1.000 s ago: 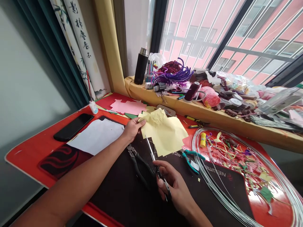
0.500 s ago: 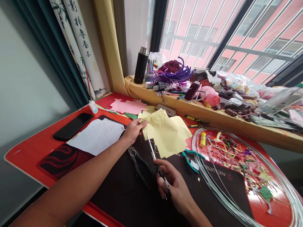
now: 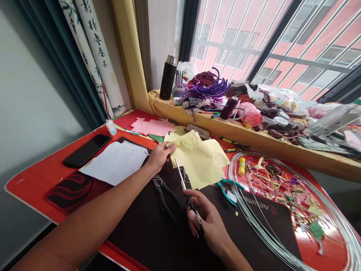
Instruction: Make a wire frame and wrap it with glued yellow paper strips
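Observation:
Pinched at its left corner by my left hand (image 3: 160, 157), a sheet of yellow paper (image 3: 204, 162) with a crinkled upper part and notched edges is held over the dark mat (image 3: 135, 229). My right hand (image 3: 207, 216) grips a pair of scissors (image 3: 180, 175) by the handles. Their blades point up and left, close to the paper's lower left edge; whether they touch it I cannot tell. Black-handled pliers (image 3: 166, 197) lie on the mat between my arms. Teal-handled pliers (image 3: 228, 194) rest partly under the paper's right side.
A coil of silver wire (image 3: 254, 222) rings colourful scraps (image 3: 290, 188) and a yellow glue stick (image 3: 241, 166) at right. White paper (image 3: 115, 162), a phone (image 3: 87, 150) and a small bottle (image 3: 111, 127) lie left. Behind, the sill holds a thermos (image 3: 168, 78) and craft supplies.
The yellow paper has shifted very slightly to the right, its right edge covering a little more of the teal pliers. Both hands keep nearly the same place and grip.

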Motion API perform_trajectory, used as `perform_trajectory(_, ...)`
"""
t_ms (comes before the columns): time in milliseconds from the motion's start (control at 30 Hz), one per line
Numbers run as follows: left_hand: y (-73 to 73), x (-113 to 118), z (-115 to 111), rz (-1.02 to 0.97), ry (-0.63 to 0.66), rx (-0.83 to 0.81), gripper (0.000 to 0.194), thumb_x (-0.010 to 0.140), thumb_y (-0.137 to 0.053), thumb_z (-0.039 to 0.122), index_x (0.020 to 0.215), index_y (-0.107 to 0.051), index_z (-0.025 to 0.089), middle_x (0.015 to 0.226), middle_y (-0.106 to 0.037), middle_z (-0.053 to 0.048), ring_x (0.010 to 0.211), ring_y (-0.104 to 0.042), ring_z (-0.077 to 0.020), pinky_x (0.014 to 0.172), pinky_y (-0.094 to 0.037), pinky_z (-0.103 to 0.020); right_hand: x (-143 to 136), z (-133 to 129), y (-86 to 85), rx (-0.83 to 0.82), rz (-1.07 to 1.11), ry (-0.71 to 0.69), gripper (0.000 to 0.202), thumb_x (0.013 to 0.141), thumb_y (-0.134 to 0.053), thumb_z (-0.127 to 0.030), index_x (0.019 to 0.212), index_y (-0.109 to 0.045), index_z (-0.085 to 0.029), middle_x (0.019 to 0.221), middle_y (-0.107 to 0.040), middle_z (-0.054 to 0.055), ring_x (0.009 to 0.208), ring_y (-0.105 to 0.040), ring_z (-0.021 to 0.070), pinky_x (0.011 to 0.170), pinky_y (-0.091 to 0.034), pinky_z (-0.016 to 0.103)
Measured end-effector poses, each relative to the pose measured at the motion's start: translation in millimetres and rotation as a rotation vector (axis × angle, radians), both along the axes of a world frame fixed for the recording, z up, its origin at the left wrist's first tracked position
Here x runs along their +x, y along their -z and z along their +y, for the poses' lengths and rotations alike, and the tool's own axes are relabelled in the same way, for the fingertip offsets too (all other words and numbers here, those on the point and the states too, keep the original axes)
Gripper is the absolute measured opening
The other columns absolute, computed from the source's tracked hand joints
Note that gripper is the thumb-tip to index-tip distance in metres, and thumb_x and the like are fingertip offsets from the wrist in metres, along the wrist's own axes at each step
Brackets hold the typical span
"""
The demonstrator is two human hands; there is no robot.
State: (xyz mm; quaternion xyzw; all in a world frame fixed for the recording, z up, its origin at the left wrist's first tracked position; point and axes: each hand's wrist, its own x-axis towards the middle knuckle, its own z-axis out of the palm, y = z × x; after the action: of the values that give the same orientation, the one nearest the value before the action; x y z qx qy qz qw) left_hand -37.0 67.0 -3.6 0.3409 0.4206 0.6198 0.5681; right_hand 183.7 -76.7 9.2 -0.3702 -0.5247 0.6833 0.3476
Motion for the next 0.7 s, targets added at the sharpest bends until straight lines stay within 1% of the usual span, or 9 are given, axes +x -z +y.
perform_trajectory(233, -0.7, 0.1, -0.8, 0.022, 0.003, 0.005, 0.039, 0.059, -0.094, 0.039, 0.081, -0.071, 0.016, 0.064, -0.063, 0.003, 0.047, -0.047, -0.0077, 0.038, -0.027, -0.020, 0.0, 0.4, -1.4, 0.007, -0.019, 0.005, 0.063, 0.085, -0.076, -0.063, 0.131, -0.062, -0.023, 0.083, -0.048, -0.003, 0.047, -0.046, 0.0054, 0.044, -0.035, 0.021)
perform_trajectory(333, 0.9, -0.3, -0.3, 0.019, 0.003, 0.006, 0.040, 0.059, -0.094, 0.040, 0.083, -0.072, 0.016, 0.065, -0.064, 0.003, 0.047, -0.048, -0.0077, 0.038, -0.027, -0.019, -0.5, -0.1, -1.5, 0.006, -0.020, 0.006, 0.064, 0.085, -0.076, -0.064, 0.132, -0.062, -0.023, 0.083, -0.048, -0.003, 0.047, -0.046, 0.0054, 0.044, -0.036, 0.021)
perform_trajectory(700, 4.2, -1.5, -0.1, 0.041, 0.006, 0.018, 0.040, 0.060, -0.094, 0.043, 0.082, -0.072, 0.017, 0.065, -0.064, 0.002, 0.048, -0.048, -0.0083, 0.038, -0.029, -0.020, -0.7, 0.0, -3.6, 0.009, -0.015, 0.005, 0.064, 0.084, -0.076, -0.064, 0.131, -0.063, -0.023, 0.082, -0.049, -0.003, 0.047, -0.046, 0.0059, 0.044, -0.037, 0.021)
